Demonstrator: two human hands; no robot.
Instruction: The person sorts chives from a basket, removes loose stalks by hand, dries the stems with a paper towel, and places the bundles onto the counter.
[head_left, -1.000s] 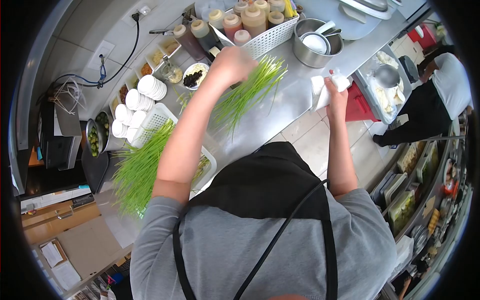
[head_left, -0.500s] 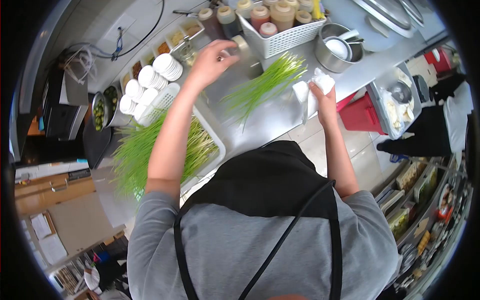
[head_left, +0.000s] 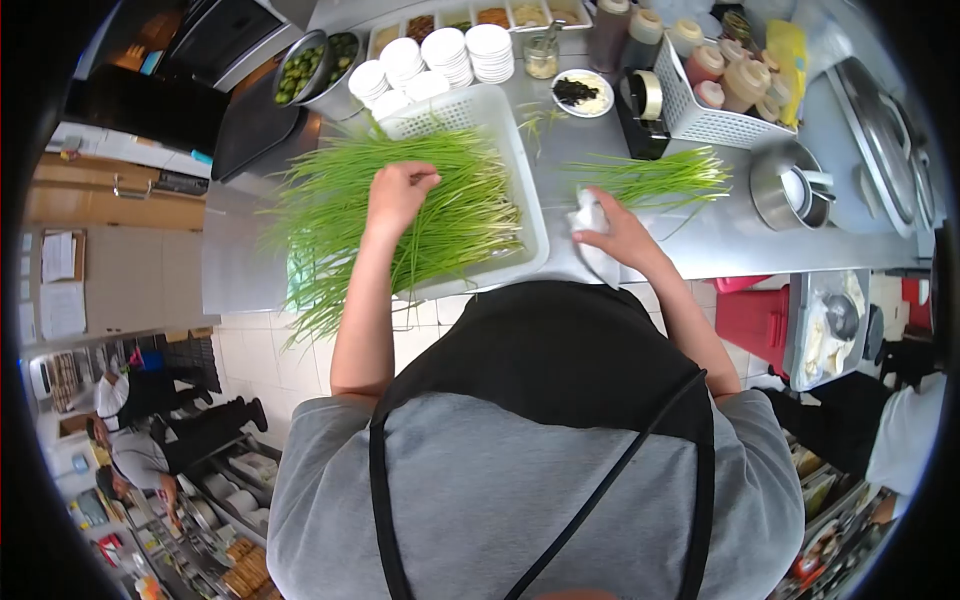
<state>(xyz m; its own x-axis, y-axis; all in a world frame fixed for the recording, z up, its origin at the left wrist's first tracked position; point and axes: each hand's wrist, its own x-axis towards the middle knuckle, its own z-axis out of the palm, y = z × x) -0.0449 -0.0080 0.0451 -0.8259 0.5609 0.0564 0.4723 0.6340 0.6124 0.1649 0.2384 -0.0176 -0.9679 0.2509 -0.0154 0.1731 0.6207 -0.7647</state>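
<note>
Green stalks (head_left: 455, 205), probably light, bendy, best gripped near the tray's (head_left: 541, 226) right edge; left hand's (head_left: 398, 200) grasp unclear, right hand (head_left: 622, 234) clutching wad (head_left: 588, 218).

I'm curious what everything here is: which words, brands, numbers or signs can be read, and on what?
No text is readable here.
Papers at far left: any writing is too small.
Squeeze bottles: no legible label.
Yellow item beside them: too blurred for any print.
</note>
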